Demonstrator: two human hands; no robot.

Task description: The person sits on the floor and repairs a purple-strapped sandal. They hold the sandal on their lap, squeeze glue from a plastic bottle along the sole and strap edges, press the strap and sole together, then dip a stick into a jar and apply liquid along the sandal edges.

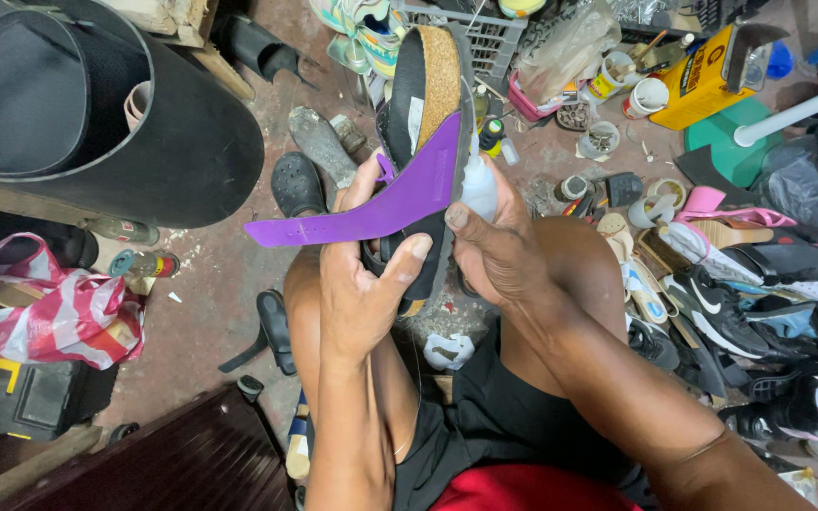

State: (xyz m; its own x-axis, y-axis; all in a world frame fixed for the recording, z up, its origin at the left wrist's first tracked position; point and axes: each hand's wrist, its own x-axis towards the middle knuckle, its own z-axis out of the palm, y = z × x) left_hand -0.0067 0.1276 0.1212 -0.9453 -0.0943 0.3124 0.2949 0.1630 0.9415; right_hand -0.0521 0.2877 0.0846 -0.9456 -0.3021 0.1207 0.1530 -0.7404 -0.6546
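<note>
Two hands (pixel 357 284), one sandal (pixel 423 104), one purple strap (pixel 371 213)

sandal footbed (pixel 441 66): cork, grainy and matt
sandal strap (pixel 371 213): purple plastic or rubber, smooth with a slight sheen
sandal sole edge (pixel 435 255): black foam-like rubber, matt
squeeze bottle (pixel 478 185): translucent white plastic, smooth
floor (pixel 220 274): rough, stained concrete
bag (pixel 59 308): red-and-white plastic, crinkled, glossy
can (pixel 702 80): yellow metal, glossy

At one o'clock a yellow rectangular can (pixel 702 83) with a dark label lies tilted on the floor. At nine o'clock sits a crumpled red-and-white plastic bag (pixel 59 312).
</note>
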